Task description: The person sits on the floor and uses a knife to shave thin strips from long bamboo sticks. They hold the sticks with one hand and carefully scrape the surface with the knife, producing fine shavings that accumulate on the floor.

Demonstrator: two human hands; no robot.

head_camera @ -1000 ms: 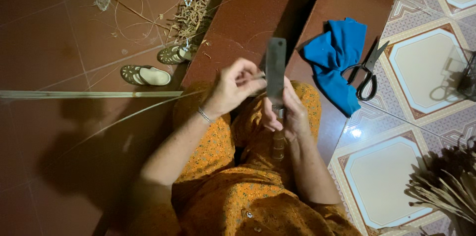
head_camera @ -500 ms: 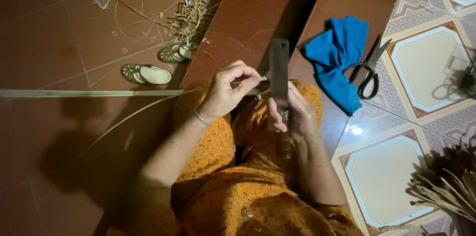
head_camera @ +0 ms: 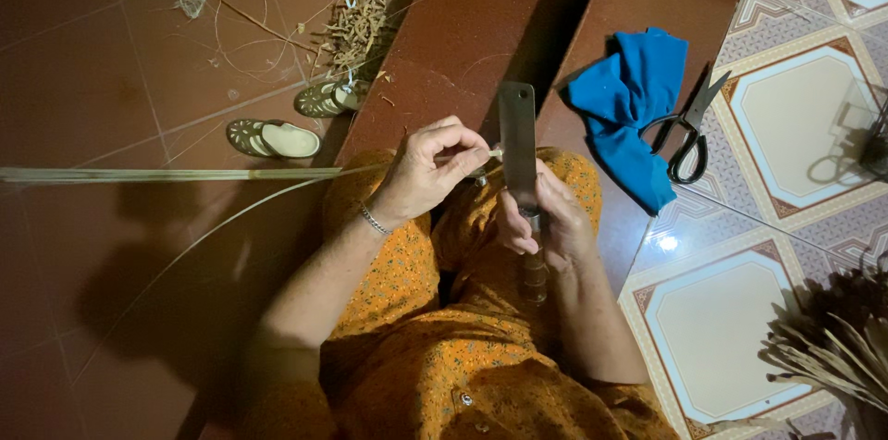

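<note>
My right hand [head_camera: 546, 218] grips the handle of a broad flat knife [head_camera: 517, 139], its blade pointing away from me over my lap. My left hand [head_camera: 435, 167] pinches a thin pale bamboo strip [head_camera: 166, 175] right at the blade's left edge. The strip runs far to the left across the red floor. A finer sliver [head_camera: 185, 246] curves down and left from the same spot. I sit in orange patterned clothes [head_camera: 435, 347].
A blue cloth [head_camera: 638, 107] and black-handled scissors [head_camera: 689, 130] lie to the right on the step. A pair of sandals [head_camera: 277, 136] and a heap of shavings [head_camera: 356, 24] lie on the lower red floor. A bundle of strips [head_camera: 832, 357] sits at bottom right on patterned tiles.
My hands and the knife have stayed nearly in place. My left hand's fingers have shifted slightly on the strip at the blade.
</note>
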